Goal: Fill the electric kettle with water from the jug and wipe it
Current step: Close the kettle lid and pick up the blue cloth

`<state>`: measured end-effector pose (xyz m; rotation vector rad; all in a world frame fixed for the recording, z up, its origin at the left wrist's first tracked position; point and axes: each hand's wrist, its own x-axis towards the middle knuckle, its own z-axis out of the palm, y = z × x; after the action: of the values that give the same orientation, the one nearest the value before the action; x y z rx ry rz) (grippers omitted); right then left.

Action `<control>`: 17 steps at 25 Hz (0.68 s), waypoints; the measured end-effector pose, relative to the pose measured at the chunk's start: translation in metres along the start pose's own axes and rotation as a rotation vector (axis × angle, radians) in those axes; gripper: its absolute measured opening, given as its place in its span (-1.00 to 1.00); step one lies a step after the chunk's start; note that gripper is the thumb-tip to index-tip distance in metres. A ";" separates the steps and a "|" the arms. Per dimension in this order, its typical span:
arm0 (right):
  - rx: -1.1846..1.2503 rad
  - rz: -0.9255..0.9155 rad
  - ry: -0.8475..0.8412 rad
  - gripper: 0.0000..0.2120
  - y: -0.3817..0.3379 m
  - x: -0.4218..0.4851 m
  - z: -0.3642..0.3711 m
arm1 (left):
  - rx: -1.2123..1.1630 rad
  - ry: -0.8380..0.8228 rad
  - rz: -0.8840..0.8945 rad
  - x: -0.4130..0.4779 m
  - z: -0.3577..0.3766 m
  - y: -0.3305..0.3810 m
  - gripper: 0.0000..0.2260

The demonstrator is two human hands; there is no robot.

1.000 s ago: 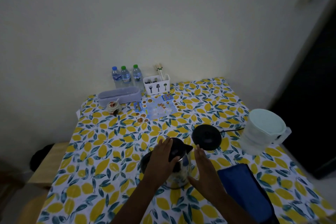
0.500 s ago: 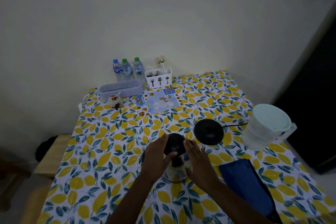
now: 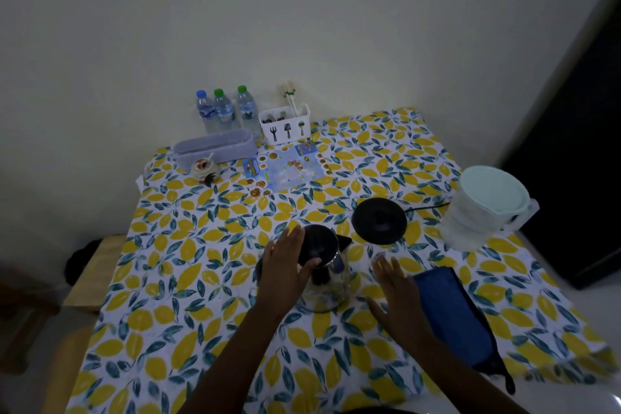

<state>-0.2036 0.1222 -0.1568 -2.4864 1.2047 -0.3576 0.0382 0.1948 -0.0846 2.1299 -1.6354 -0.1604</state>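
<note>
A steel electric kettle (image 3: pixel 331 282) with a black lid stands near the table's middle front. My left hand (image 3: pixel 285 265) rests on its left side and lid, fingers wrapped around it. My right hand (image 3: pixel 393 286) hovers flat with fingers spread, to the right of the kettle and apart from it. The kettle's round black base (image 3: pixel 379 220) lies behind, its cord running right. A pale plastic jug (image 3: pixel 480 208) with a light green lid stands at the right edge. A blue cloth (image 3: pixel 453 309) lies just right of my right hand.
The table (image 3: pixel 201 279) wears a lemon-print cloth. At the back stand three water bottles (image 3: pixel 223 109), a white cutlery holder (image 3: pixel 285 126), a lilac tray (image 3: pixel 213 148), a small ornament (image 3: pixel 203 168) and a printed mat (image 3: pixel 285 168). A wooden bench (image 3: pixel 97 272) sits to the left.
My right hand has come off the kettle and moved right toward the blue cloth. My left hand stays on the kettle.
</note>
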 end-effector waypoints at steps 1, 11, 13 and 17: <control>-0.036 0.046 -0.020 -0.35 0.013 -0.007 -0.002 | -0.003 0.031 0.036 -0.002 0.004 0.006 -0.41; -0.150 0.389 -0.218 -0.18 0.101 -0.045 -0.001 | -0.021 -0.399 0.282 -0.031 0.115 0.085 -0.53; -0.157 0.414 -0.257 -0.17 0.115 -0.045 0.005 | 0.016 -0.496 0.287 -0.031 0.136 0.086 -0.51; -0.186 0.428 -0.315 -0.31 0.128 -0.041 0.014 | 0.059 -0.629 0.268 -0.033 0.165 0.084 -0.49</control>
<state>-0.3138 0.0838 -0.2257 -2.2298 1.6327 0.2583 -0.1048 0.1637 -0.2032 1.9858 -2.2744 -0.7669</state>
